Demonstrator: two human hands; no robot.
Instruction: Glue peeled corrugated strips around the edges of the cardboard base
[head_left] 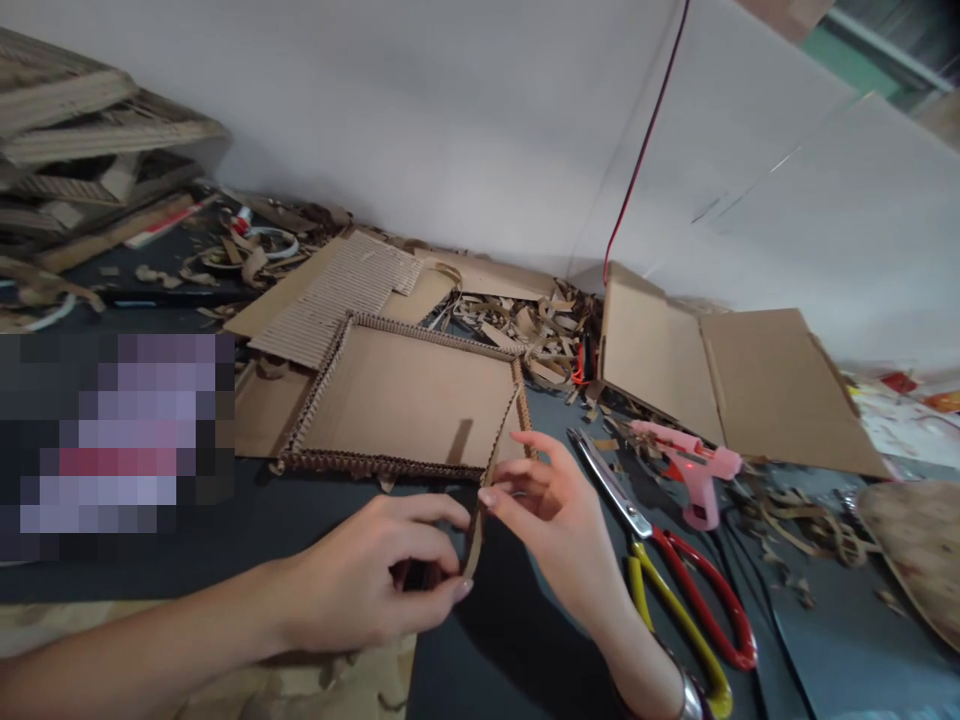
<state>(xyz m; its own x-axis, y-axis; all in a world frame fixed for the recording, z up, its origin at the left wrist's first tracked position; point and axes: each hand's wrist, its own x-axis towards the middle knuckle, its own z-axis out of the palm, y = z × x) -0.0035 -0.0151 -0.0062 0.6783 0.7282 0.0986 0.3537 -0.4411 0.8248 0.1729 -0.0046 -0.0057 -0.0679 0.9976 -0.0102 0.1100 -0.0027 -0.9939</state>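
Observation:
A thin strip of corrugated cardboard (495,440) is pinched between my two hands, slanting up over the near right corner of a cardboard panel. My left hand (382,565) grips its lower end, thumb and fingers closed. Higher up, the thumb and fingers of my right hand (551,500) close on the same strip. Behind them lies the flat rectangular cardboard panel (405,400), edged all round with a low ruffled corrugated border. Whether the strip touches that border I cannot tell.
Red-and-yellow-handled scissors (637,520) and a pink glue gun (694,465) lie to the right. Corrugated sheets (330,295), curly scraps (525,320) and a folded cardboard piece (780,390) sit behind. Cardboard pieces (97,130) are stacked at the far left. A red cord (649,140) hangs down the wall.

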